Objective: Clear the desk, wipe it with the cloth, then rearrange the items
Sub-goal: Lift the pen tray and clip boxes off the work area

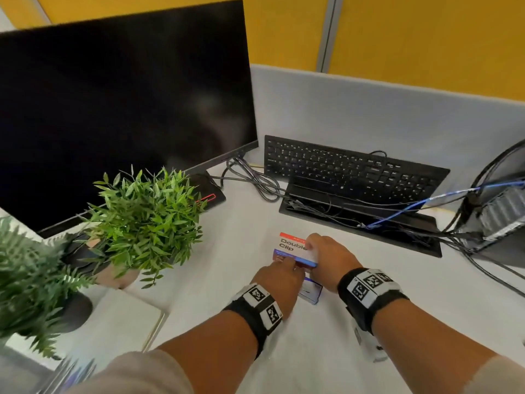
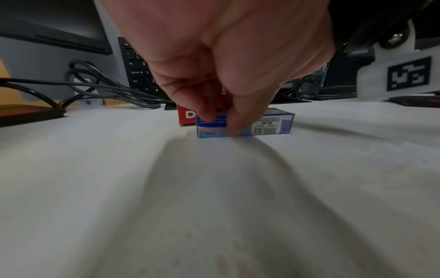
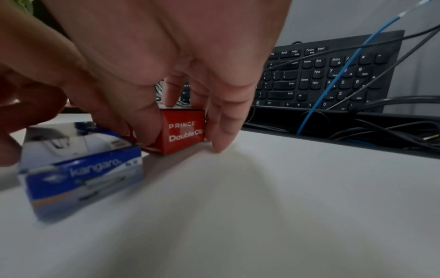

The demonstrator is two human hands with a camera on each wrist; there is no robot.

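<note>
Two small boxes lie side by side on the white desk [image 1: 426, 294]. The red and white "Double Clip" box [image 1: 291, 245] [image 3: 183, 131] is held by my right hand [image 1: 326, 260] [image 3: 183, 143], thumb on one side and fingers on the other. My left hand [image 1: 279, 280] [image 2: 219, 126] pinches the blue "kangaro" box [image 2: 271, 124] [image 3: 83, 169] from above; in the head view that blue box [image 1: 311, 292] shows only partly between my wrists. Both boxes rest on the desk surface. No cloth is in view.
A black monitor [image 1: 122, 109] stands at the back left, with two potted plants [image 1: 147, 217] and a white notebook [image 1: 122, 319] before it. A black keyboard [image 1: 349, 172] leans on the grey partition above a cable slot [image 1: 369, 223]. Cables run to a computer case [image 1: 500, 214] at right.
</note>
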